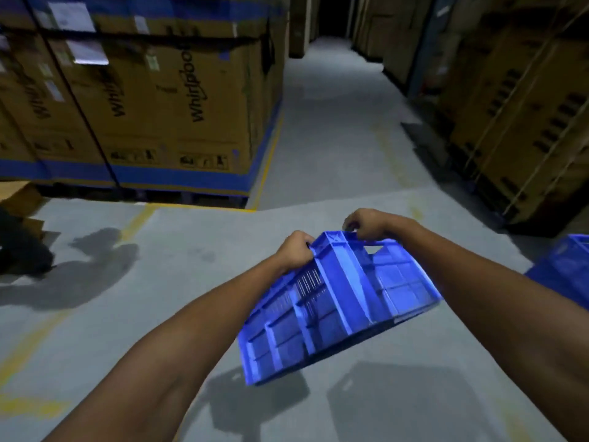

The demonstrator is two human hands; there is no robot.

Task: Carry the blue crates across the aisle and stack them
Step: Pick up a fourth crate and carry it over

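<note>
A blue plastic crate (334, 311) hangs tilted in front of me above the grey floor, its ribbed and slotted walls facing up. My left hand (294, 250) grips the crate's far rim at the left corner. My right hand (366, 223) holds the same rim near the handle slot on the right. Another blue crate (564, 269) shows partly at the right edge, behind my right forearm.
Tall stacked cardboard boxes (153, 100) on a pallet stand at the left, with more strapped boxes (522, 122) at the right. An aisle (331, 129) runs between them into the dark. Yellow floor lines (267, 161) edge the pallet. A dark shape (19, 247) lies at the far left.
</note>
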